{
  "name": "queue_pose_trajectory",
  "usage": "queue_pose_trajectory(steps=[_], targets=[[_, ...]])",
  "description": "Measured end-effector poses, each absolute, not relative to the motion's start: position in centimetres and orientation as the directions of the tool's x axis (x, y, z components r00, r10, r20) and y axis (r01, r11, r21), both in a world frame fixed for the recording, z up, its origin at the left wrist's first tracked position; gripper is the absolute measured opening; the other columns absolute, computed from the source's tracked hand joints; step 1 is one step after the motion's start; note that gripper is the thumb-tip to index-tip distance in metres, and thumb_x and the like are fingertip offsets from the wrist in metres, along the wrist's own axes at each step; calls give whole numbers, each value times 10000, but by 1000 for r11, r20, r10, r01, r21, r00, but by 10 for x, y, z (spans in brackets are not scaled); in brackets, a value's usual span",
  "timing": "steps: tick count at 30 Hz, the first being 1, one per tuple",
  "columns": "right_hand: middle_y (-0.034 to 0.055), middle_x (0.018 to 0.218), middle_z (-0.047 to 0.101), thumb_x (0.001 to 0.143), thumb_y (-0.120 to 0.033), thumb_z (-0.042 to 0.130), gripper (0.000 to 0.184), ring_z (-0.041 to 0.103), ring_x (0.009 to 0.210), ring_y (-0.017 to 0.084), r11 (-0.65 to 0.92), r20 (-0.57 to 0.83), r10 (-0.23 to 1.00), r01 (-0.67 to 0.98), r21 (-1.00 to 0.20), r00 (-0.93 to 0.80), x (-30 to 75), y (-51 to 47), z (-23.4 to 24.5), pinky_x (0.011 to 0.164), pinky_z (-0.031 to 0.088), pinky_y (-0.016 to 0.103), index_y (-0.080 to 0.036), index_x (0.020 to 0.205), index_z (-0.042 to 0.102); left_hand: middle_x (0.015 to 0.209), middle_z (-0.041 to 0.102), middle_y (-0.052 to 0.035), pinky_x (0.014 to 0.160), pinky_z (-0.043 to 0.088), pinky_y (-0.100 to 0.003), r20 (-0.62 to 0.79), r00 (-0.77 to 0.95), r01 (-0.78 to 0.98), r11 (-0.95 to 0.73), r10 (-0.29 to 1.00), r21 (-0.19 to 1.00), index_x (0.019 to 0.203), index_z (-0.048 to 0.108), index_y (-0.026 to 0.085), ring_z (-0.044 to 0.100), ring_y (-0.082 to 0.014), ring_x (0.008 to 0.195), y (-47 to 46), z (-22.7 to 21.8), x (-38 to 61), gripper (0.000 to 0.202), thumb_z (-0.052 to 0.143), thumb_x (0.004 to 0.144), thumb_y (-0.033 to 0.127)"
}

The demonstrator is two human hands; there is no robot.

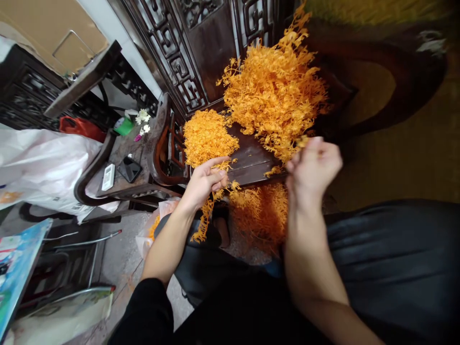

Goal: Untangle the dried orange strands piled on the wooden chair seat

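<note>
Left grip (212,179) pinches orange strands (205,218) before the seat (247,155); right grip (314,160) is clenched, contents unclear. Smaller pile (208,136) by left edge; larger pile (276,91) hides back edge; phone (130,168) on side desk (117,152).

You, dressed in dark colours
Your top (237,309) is black, its left sleeve (145,311) plain; your trousers (390,256) are dark grey with soft creases.

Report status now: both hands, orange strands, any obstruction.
Left hand holding orange strands near smaller pile. Right hand closed near larger pile, contents unclear. Nothing visibly blocking either hand.
</note>
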State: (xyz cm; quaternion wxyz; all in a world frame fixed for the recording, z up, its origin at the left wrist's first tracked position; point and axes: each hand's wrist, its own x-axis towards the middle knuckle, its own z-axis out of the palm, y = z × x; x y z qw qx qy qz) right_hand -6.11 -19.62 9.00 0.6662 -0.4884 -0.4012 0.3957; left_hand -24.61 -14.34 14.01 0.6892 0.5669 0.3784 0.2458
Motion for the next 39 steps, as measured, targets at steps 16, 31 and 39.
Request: queue_pose_trajectory(steps=[16, 31, 39], targets=[[66, 905, 778, 863, -557, 779, 357, 694, 817, 231, 84, 238, 889, 372, -924, 392, -109, -206, 81, 795, 481, 358, -201, 883, 759, 1133, 778, -129, 1025, 549, -388, -290, 498, -170, 420, 817, 891, 1042, 756, 125, 708, -254, 1189, -137, 134, -228, 245, 593, 869, 183], [56, 670, 663, 1008, -276, 541, 352, 551, 608, 179, 184, 321, 936, 574, -798, 147, -104, -255, 125, 634, 366, 344, -209, 664, 574, 848, 800, -77, 770, 624, -312, -180, 329, -156, 242, 927, 958, 904, 775, 113, 784, -183, 748, -129, 109, -207, 203, 872, 751, 207], [58, 886, 786, 934, -260, 666, 304, 677, 562, 146, 190, 145, 913, -83, -978, 381, -64, -287, 157, 446, 452, 264, -218, 643, 589, 970, 801, -75, 869, 622, -301, -207, 421, -183, 307, 883, 934, 981, 729, 139, 774, -138, 818, -122, 134, -221, 103, 753, 892, 186]])
